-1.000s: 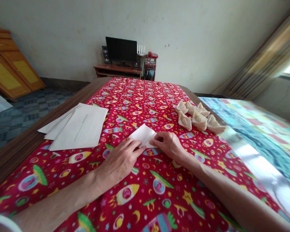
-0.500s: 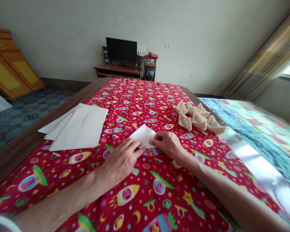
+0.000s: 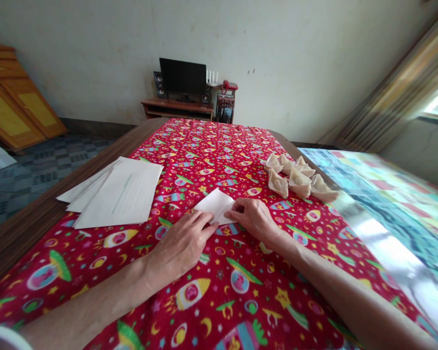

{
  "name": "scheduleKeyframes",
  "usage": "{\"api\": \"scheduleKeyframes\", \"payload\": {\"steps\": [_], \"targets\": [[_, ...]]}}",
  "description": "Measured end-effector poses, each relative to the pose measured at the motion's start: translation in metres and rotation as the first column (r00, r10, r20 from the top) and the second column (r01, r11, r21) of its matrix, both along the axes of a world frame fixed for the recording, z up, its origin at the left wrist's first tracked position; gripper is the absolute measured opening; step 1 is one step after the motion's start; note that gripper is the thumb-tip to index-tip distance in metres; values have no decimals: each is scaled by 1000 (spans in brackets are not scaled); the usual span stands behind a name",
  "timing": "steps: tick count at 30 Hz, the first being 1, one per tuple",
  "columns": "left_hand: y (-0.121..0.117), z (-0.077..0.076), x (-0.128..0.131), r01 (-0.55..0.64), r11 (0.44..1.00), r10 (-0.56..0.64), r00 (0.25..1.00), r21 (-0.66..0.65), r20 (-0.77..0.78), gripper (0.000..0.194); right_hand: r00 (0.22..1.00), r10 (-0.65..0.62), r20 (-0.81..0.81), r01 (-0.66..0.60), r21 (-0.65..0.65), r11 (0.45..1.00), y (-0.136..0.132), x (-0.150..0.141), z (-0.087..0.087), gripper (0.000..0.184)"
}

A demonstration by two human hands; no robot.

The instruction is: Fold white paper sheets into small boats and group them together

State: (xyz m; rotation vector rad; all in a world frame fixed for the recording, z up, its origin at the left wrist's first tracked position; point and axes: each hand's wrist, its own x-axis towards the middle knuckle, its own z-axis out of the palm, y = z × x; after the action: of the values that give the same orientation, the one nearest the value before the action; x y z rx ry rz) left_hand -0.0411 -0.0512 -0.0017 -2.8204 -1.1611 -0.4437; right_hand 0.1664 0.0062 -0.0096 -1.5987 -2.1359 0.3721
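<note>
White folded paper point(image 3: 216, 203) (small), flat on red patterned cloth point(image 3: 204, 146).

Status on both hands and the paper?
Left hand: fingers on folded white paper. Right hand: fingertips at its right edge. Paper on red patterned cloth; nothing visible blocking either hand.

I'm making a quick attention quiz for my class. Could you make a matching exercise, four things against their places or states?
1. Creased white paper
2. Larger paper sheets
3. Boat-shaped folded papers
4. Monitor

A. Black, on a wooden stand
B. Clustered, right of both hands
C. Touched by the left hand and right hand
D. Overlapping and fanned out, left of both hands

Pairs: 1-C, 2-D, 3-B, 4-A
</note>
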Motion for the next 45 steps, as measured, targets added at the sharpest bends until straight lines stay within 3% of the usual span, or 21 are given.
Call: {"api": "scheduleKeyframes", "payload": {"steps": [3, 5, 8, 11, 14, 22, 30, 35, 45], "targets": [[1, -2, 0, 3, 1000, -3, 1000, 20, 21, 35, 1000, 10, 1, -10, 52, 999, -1, 0, -2, 19], [1, -2, 0, 2, 1000, -3, 1000, 30, 31, 35, 999, 37, 22, -40, 174, 984, -4, 0, -2, 16], [1, 0, 0, 4, 1000, -5, 1000, 18, 24, 35, 975, 136, 175, -192, 366, 911, -14, -1, 0, 15], [0, 2, 0, 2, 1000, -2, 1000, -6, 10, 37, 853, 339, 397, -479, 337, 810, -28, -4, 4, 18], [-1, 2, 1, -13, 1000, 13, 1000, -13, -9, 38, 753, 428, 500, -596, 243, 765, -39, -5, 7, 20], [2, -3, 0, -16, 999, 17, 999, 30, -32, 33, 793, 303, 528, -441, 156, 884, -44, 14, 15, 21], [-1, 4, 0, -12, 1000, 14, 998, 29, -59, 36, 783, 186, 593, -376, 213, 902, -47, 21, 17, 18], [0, 3, -2, -1, 999, 3, 999, 38, -45, 33, 729, 92, 678, -375, 283, 882, -52, 19, 16, 18], [13, 1, -9, 73, 997, -72, 994, -9, 83, 30, 675, 228, 702, -569, 298, 766, -43, -5, 19, 14]]}}
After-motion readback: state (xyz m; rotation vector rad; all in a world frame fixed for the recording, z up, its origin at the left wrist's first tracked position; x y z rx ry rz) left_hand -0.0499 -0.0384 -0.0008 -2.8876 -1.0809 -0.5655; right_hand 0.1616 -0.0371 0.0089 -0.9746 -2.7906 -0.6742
